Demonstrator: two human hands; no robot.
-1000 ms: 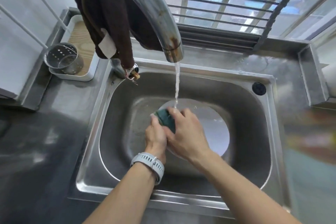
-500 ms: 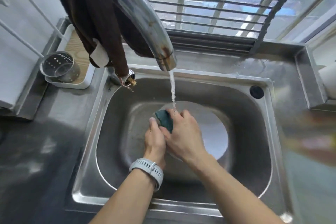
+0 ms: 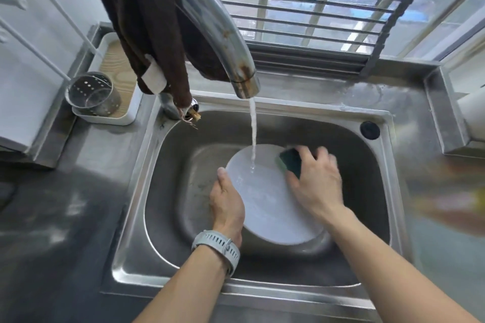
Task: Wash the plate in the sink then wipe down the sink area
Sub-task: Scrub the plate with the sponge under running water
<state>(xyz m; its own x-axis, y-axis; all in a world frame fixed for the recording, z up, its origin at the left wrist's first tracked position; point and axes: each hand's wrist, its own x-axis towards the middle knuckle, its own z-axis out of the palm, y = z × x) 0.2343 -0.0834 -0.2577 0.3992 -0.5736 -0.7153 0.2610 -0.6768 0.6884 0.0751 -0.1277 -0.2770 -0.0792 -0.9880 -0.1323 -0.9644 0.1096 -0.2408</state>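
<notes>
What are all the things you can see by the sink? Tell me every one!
plate: one, white, tilted in the sink under the running water
sponge: one, dark green, at the plate's upper right edge
sink: one, steel, in the middle of the counter
tap: one, silver with rust near its mouth, above the sink, water running
cloth: one, dark brown, draped over the tap
holder: one, steel with holes, in the tray at left
tray: one, white, left of the sink
window bars: several, dark, behind the sink
watch: one, grey, on the left wrist
left hand: holds the plate's left edge
right hand: grips the sponge
</notes>
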